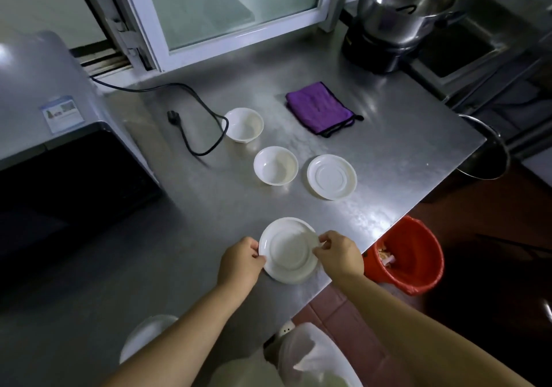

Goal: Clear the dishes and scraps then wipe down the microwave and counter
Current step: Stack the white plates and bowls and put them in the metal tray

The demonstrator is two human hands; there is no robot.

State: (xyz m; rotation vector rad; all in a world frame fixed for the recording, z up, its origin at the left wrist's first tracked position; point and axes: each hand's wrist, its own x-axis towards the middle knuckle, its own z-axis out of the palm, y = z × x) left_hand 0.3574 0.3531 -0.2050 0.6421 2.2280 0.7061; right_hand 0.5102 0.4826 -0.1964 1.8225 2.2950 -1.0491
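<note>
Microwave [59,159] sits far left on the steel counter [209,267], door dark, its unplugged cord [197,111] trailing toward the far bowl [243,124]. Left hand [239,262] pinches the near plate [289,250] at its left rim; right hand [339,252] pinches the right rim, fingers curled over the edge. Plate looks empty, near the counter's front edge. Second bowl [275,165] and second plate [331,176] sit mid-counter, apart; purple cloth [321,108] folded behind them, untouched. Red bucket [409,255] holds scraps, on the floor at right. Step: clearing dishes, probably mid-way. Next: likely stack the plate with the others; wiping not yet begun.
</note>
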